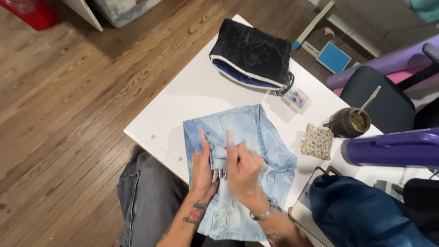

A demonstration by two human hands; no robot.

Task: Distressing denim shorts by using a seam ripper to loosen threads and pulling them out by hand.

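Here, the pale blue denim garment [238, 160] lies flat at the white table's [192, 100] six o'clock edge. The left hand [203, 167] presses its waistband down, fingers together; the right hand [242, 167] pinches a slim tool with a red tip [226, 147], blurred. The denim looks soft yet thick, light, not slippery; it is likely best gripped at the stiff seams.

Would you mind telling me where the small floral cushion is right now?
In the head view, the floral cushion lies on the white table, right of the light jeans, just below the dark round cup.
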